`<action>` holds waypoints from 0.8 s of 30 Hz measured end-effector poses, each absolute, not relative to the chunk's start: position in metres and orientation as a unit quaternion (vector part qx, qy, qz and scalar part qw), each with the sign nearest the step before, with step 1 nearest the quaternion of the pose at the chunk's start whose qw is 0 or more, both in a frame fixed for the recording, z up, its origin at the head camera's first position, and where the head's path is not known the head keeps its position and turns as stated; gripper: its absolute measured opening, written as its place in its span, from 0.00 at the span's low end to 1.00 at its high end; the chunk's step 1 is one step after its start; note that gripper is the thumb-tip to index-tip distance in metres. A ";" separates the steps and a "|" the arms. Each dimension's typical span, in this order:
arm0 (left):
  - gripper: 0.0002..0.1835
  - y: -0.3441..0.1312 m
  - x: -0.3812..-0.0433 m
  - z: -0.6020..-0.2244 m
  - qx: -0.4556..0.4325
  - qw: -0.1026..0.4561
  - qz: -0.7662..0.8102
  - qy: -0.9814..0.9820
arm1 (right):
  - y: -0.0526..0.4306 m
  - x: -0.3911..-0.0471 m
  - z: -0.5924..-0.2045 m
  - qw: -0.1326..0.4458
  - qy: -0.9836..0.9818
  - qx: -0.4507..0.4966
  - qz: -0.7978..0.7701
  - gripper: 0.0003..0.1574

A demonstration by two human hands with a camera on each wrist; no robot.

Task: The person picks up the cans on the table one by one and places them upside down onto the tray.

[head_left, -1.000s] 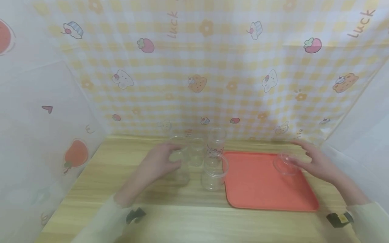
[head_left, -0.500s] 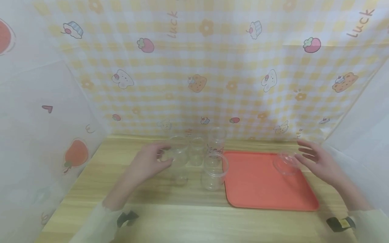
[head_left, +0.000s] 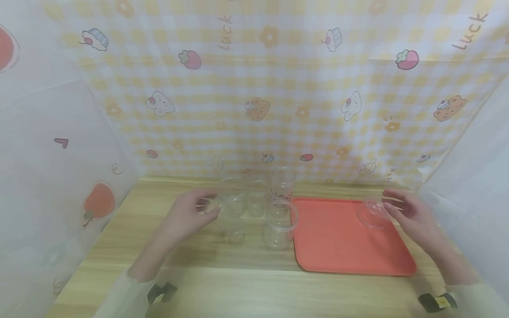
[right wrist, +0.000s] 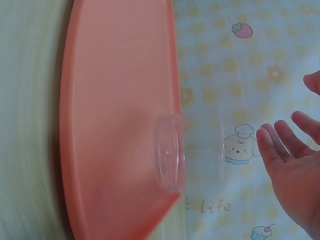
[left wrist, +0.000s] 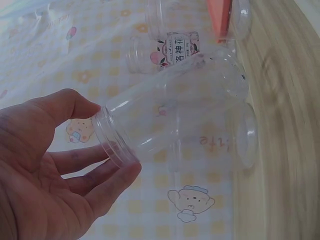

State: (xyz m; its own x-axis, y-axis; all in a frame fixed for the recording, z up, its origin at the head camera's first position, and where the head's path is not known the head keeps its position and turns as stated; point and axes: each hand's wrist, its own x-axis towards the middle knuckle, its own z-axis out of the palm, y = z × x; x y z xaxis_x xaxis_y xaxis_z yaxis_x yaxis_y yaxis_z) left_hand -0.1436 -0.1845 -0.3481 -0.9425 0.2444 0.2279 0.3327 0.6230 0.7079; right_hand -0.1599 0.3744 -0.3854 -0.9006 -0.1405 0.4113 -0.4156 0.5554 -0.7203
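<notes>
My left hand (head_left: 187,216) is at the left end of a group of clear plastic jars. Its thumb and fingertips are around the threaded neck of one jar (left wrist: 170,107), which leans toward the hand in the left wrist view. The base of that jar (head_left: 234,237) shows low at the group's left in the head view. On the far right, my right hand (head_left: 409,216) hovers with loosely spread fingers, holding nothing. Beside its thumb stands another clear jar (head_left: 374,215), upright at the far right corner of the red tray (head_left: 338,247).
Several other clear jars, including a front one (head_left: 278,232) and one with a printed label (head_left: 282,192), stand close together left of the tray. A patterned cloth (head_left: 254,79) hangs behind the wooden table (head_left: 238,291).
My left hand has shifted left, away from the middle jars, and the jar's base has moved slightly left. My right hand has let go of the jar on the tray and drawn back a little.
</notes>
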 end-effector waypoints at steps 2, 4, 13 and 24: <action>0.23 -0.186 -0.143 -0.348 -0.157 0.055 -0.414 -0.895 | 0.372 -0.158 -0.386 0.158 -0.864 0.160 0.450 0.25; 0.22 -0.188 -0.142 -0.349 -0.151 0.055 -0.424 -0.891 | 0.370 -0.157 -0.387 0.163 -0.861 0.164 0.454 0.24; 0.22 -0.198 -0.141 -0.351 -0.141 0.058 -0.453 -0.878 | 0.365 -0.154 -0.389 0.168 -0.849 0.165 0.474 0.22; 0.22 -0.202 -0.144 -0.346 -0.106 0.043 -0.479 -0.870 | 0.354 -0.153 -0.391 0.134 -0.816 0.148 0.543 0.21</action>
State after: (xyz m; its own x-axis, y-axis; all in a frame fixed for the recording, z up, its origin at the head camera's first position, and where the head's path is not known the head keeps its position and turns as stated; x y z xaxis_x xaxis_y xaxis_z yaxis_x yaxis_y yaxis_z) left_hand -0.1444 -0.2018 -0.3461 -0.9739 0.1426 0.1765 0.2254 0.5186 0.8248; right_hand -0.1532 0.3542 -0.3908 -0.9207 -0.0953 0.3786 -0.3861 0.3660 -0.8468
